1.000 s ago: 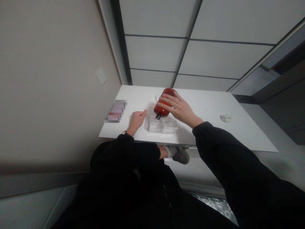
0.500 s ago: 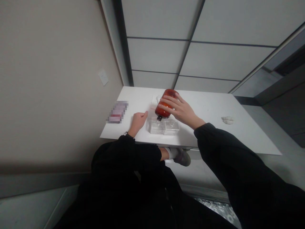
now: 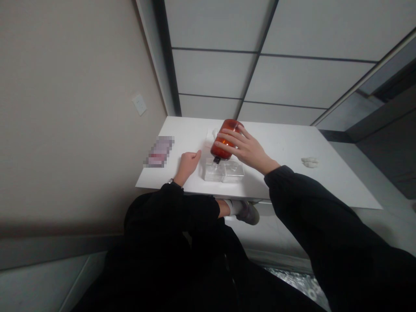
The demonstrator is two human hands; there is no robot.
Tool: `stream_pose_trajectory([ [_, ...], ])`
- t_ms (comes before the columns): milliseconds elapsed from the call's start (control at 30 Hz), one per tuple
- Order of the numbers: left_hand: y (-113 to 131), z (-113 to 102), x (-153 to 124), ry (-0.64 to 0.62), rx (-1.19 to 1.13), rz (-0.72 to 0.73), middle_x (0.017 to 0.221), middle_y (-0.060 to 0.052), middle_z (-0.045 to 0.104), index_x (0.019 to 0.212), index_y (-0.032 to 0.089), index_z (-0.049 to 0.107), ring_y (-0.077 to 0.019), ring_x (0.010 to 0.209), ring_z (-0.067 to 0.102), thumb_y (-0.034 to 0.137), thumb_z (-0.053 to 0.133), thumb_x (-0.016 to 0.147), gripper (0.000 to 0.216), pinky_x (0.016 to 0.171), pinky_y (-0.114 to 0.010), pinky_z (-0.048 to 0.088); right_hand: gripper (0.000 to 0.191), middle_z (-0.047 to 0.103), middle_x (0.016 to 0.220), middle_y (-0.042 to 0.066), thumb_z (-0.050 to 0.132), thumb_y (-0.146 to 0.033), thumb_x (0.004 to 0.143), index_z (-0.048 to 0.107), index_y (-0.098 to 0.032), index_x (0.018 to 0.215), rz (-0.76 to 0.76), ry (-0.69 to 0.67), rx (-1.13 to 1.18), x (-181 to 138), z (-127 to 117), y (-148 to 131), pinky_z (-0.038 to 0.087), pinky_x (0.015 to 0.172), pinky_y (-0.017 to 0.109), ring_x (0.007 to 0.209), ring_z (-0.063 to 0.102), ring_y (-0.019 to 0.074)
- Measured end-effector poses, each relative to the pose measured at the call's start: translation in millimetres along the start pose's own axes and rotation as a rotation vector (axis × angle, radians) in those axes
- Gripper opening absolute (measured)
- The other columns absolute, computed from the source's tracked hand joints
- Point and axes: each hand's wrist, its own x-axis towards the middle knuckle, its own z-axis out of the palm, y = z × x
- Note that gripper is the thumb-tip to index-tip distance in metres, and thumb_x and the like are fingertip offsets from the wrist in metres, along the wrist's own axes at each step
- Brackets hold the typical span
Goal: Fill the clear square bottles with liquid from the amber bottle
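Note:
An amber-brown bottle (image 3: pixel 224 149) is tipped neck-down, its black neck (image 3: pixel 216 160) pointing into a clear plastic box (image 3: pixel 213 177). My right hand (image 3: pixel 245 147) grips the bottle from the right, fingers laid across its side. The box has two sections, and the bottle's mouth is over the left one. Whether liquid flows cannot be made out. Left of the box, apart from it, my left hand (image 3: pixel 188 164) is closed in a fist on the white table (image 3: pixel 279 143), thumb on top. Whatever its curled fingers may hold is hidden.
A pixelated pinkish item (image 3: pixel 159 151) lies at the table's left end. A crumpled whitish thing (image 3: pixel 310 162) rests toward the right. Behind the bottle a small white object (image 3: pixel 215 133) is partly covered. A wall with a socket (image 3: pixel 139 105) stands at left, panels (image 3: pixel 211 73) behind.
Both hands and the bottle keep the same pose over the box. The whole view has shifted very slightly.

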Motion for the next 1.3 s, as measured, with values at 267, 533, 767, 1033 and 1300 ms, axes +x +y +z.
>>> stream_pose_trajectory([
  [267,1.9,-0.4,-0.2,-0.006,0.005,-0.011,0.059,0.003,0.021,0.054,0.026,0.020,-0.0124,0.060,0.023,0.059,0.050,0.097,0.062,0.060,-0.033,0.017,0.075,0.059,0.161,0.012,0.053,0.006,0.099,0.040,-0.030,0.164,0.016,0.000,0.042,-0.8,0.1,-0.2,0.047,0.124,0.064,0.154,0.052,0.0270],
  [533,2.0,-0.9,-0.9,-0.010,0.001,-0.014,0.058,0.004,0.020,0.056,0.026,0.021,-0.0123,0.059,0.024,0.054,0.051,0.098,0.059,0.060,-0.033,0.016,0.079,0.058,0.163,0.010,0.053,0.005,0.099,0.036,-0.033,0.165,0.004,-0.020,0.035,-0.4,0.3,0.6,0.046,0.125,0.066,0.154,0.052,0.0264],
  [767,2.6,-2.0,-1.0,-0.019,0.008,-0.009,0.058,0.004,0.020,0.057,0.026,0.020,-0.0126,0.059,0.024,0.051,0.051,0.098,0.057,0.060,-0.033,0.016,0.085,0.056,0.165,0.009,0.052,0.008,0.096,0.032,-0.036,0.167,0.011,-0.031,0.033,-1.0,-0.9,-0.5,0.046,0.125,0.064,0.155,0.051,0.0255],
  [1033,2.2,-1.9,-0.8,-0.022,0.014,-0.001,0.059,0.003,0.021,0.056,0.026,0.020,-0.0128,0.060,0.024,0.058,0.048,0.097,0.059,0.061,-0.034,0.016,0.094,0.052,0.168,0.006,0.056,0.009,0.093,0.030,-0.042,0.168,0.042,-0.078,0.107,-1.6,-2.3,0.4,0.040,0.129,0.067,0.157,0.049,0.0266],
  [1300,0.1,-0.7,0.1,-0.024,0.011,0.000,0.060,0.004,0.020,0.057,0.026,0.020,-0.0126,0.061,0.022,0.058,0.049,0.097,0.058,0.061,-0.033,0.015,0.088,0.053,0.167,0.007,0.052,0.007,0.097,0.029,-0.040,0.167,0.013,-0.057,0.065,-0.6,-0.9,0.8,0.044,0.126,0.067,0.158,0.047,0.0264],
])
